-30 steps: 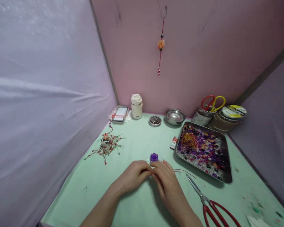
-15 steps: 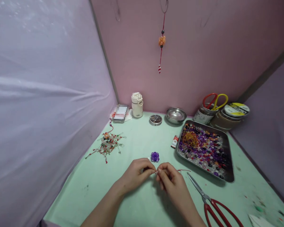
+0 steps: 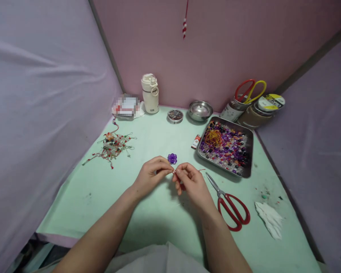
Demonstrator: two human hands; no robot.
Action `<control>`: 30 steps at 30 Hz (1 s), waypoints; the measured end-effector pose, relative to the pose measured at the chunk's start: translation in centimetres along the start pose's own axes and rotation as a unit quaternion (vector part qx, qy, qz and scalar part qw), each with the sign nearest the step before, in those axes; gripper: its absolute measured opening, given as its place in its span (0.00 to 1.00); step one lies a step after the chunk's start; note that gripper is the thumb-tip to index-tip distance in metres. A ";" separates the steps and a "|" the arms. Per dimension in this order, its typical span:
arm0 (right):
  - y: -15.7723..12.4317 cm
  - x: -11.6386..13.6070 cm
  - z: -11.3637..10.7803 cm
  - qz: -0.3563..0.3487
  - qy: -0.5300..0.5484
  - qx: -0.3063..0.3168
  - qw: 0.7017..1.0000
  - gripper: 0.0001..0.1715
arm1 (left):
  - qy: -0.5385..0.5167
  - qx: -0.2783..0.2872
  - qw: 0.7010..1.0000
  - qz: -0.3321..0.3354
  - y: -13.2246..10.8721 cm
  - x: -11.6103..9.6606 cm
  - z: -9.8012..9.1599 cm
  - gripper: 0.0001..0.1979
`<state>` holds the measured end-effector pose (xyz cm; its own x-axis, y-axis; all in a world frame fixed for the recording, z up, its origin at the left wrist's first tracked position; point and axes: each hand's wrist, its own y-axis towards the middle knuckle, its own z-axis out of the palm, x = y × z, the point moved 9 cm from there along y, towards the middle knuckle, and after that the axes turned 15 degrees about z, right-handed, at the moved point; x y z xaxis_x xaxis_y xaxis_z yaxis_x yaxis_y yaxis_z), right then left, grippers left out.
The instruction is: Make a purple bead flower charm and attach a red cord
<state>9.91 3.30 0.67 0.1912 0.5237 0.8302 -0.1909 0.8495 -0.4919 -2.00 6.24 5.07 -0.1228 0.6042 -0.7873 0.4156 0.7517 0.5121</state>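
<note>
My left hand (image 3: 155,173) and my right hand (image 3: 189,180) meet fingertip to fingertip over the green table. Between them is a tiny white and red beaded piece (image 3: 174,171), pinched from both sides. A red cord end (image 3: 201,170) sticks out to the right behind my right hand, and some red shows under its fingers. Just beyond my fingertips lies a purple bead flower (image 3: 172,158). Scissors with red handles (image 3: 229,204) rest to the right of my right hand, their tips pointing toward it.
A metal tray (image 3: 251,159) of mixed beads stands at right, beside a lighter (image 3: 196,141). Beaded strings (image 3: 113,146) lie left. Behind are a bottle (image 3: 150,94), round tin (image 3: 175,116), metal bowl (image 3: 200,110) and jars (image 3: 252,115). Crumpled tissue (image 3: 269,220) lies at front right.
The view has tilted down, so everything sits higher and a little further left, and my lap and the tissue show more. Both hands keep their pinch on the small beaded piece.
</note>
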 end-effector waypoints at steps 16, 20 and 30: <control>0.1 -0.9 0.5 0.063 0.063 0.034 0.995 0.16 | -0.016 -0.029 0.999 -0.006 -0.2 0.1 0.2 0.07; 0.1 -1.2 0.6 0.081 0.074 0.054 0.992 0.16 | -0.034 -0.030 0.999 -0.015 -0.2 0.1 0.3 0.07; 0.0 -2.1 1.4 0.137 0.092 0.129 0.978 0.18 | -0.076 -0.024 0.995 -0.053 -0.4 0.5 0.5 0.04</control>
<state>8.14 2.10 -0.74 0.2638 0.7517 0.6044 -0.4902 0.6441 -0.5872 -1.78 6.08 4.26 -0.0235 0.4768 -0.8787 0.3646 0.8225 0.4366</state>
